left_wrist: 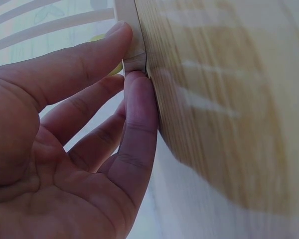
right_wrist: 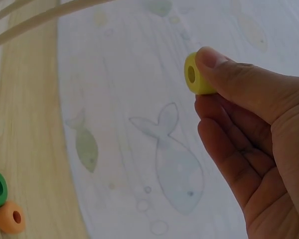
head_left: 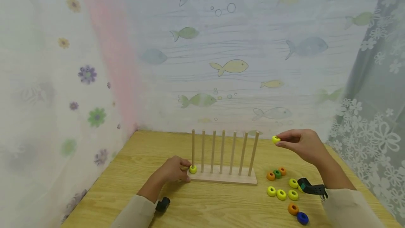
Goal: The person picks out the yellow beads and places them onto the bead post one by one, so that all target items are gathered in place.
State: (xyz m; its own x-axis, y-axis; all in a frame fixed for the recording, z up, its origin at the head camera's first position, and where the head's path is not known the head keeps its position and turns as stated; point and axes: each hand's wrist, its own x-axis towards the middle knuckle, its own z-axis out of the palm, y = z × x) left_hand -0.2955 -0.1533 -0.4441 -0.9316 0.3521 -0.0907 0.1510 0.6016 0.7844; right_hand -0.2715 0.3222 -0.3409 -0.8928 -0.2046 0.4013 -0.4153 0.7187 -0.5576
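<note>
Between thumb and fingertips, my right hand (head_left: 305,145) pinches a yellow ring bead (head_left: 276,139), raised in the air to the right of the wooden peg stand (head_left: 221,178). The bead (right_wrist: 192,74) shows its hole facing left in the right wrist view. My left hand (head_left: 173,169) holds the stand's left end, thumb and fingertips against the base (left_wrist: 135,60). A row of several upright pegs rises from that base. Around the bottom of the leftmost peg (head_left: 193,147) sits another yellow bead (head_left: 193,169), close to the left fingers.
Right of the stand lie loose beads: an orange (head_left: 270,176), a green (head_left: 277,173) and another orange one behind. Several yellow beads (head_left: 281,195) lie nearer, then an orange (head_left: 293,208) and a blue bead (head_left: 302,218). A fish-patterned curtain (head_left: 234,66) hangs behind the table (head_left: 152,147).
</note>
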